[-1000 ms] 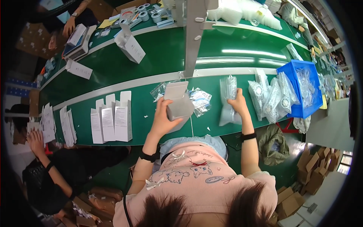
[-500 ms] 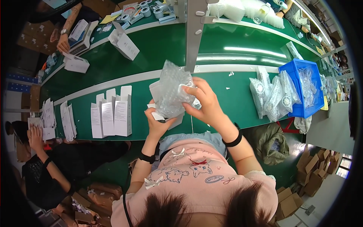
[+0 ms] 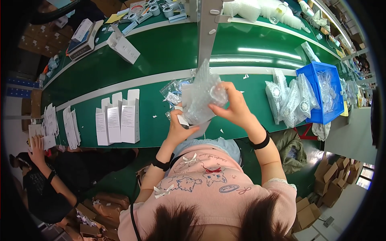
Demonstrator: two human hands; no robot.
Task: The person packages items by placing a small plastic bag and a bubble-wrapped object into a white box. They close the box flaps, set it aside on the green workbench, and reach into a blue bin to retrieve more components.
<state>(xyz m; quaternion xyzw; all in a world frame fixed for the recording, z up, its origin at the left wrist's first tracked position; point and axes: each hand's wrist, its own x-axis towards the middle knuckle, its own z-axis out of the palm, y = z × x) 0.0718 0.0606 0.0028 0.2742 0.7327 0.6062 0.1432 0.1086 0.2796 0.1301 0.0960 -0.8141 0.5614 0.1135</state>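
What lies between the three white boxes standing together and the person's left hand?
In the head view, green tabletop with a small white scrap lies between the three white boxes and the left hand.

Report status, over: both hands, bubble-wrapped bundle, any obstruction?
Left hand on white box. Right hand gripping bubble-wrapped bundle over it. Bundle hides box opening; no obstruction seen.

Bubble wrap [image 3: 201, 100] in fingers [image 3: 228, 87]; box [image 3: 202, 128] beneath

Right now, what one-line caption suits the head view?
Right grip holds a bubble-wrap bag over a white box in the left grip.
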